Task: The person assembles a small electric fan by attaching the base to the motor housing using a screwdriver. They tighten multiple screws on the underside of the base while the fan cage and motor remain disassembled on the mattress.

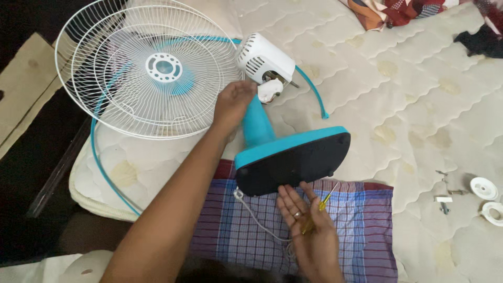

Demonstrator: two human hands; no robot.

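left hand fingers: the left hand (pixel 233 102) is curled around the top of the blue fan stand (pixel 258 128), fingers together on the neck just below the white motor housing (pixel 263 60).
right hand fingers: the right hand (pixel 306 222) lies palm up with fingers loosely spread, a ring on one of them; a yellow-handled screwdriver (pixel 318 208) rests across the palm, thumb laid beside it rather than clamped tight.
fan stand: lying on its side on the bed, its dark underside of the base (pixel 293 165) turned toward the person, just above the right fingertips.
motor housing: white, slotted, at the top of the stand, a small shaft sticking out at its right.
cord: a white cord (pixel 257 215) runs from the base across the checked cloth (pixel 356 230) over the person's lap.
grille: a white wire fan grille (pixel 141 68) with a blue centre lies left of the left hand, touching the mattress.
blue ring: a thin blue hoop (pixel 99 167) curves beneath the grille and behind the motor.
mattress: quilted cream mattress (pixel 408 94) carries everything.
small parts: screws (pixel 444 202) and two white round caps (pixel 484 188) lie well apart at the right edge.
far corner: rumpled patterned fabric (pixel 398 10) at the top.
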